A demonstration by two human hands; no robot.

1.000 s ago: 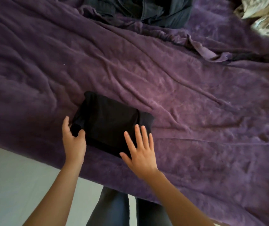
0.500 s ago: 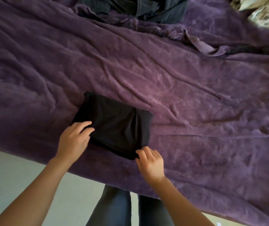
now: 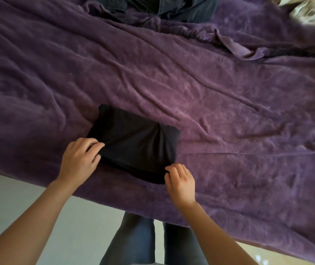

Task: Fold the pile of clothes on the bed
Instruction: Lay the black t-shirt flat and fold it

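Covering nearly the whole view, a wrinkled purple blanket [image 3: 219, 104] lies across the bed, its near edge hanging over a pale floor [image 3: 9, 197]. A heap of dark clothes [image 3: 172, 6] sits at the far edge, well apart from both hands, and a patch of patterned fabric [image 3: 313, 14] shows blurred in the far right corner. Two legs in jeans [image 3: 133, 241] stand against the near side of the bed. A folded black garment [image 3: 133, 142] rests flat on the blanket, near the person and left of centre. Both bare forearms reach up from the near edge. The left hand [image 3: 79, 159] curls its fingers over the garment's left edge and pinches the cloth there. The right hand [image 3: 180, 181], knuckles up, grips the near right corner between thumb and curled fingers.
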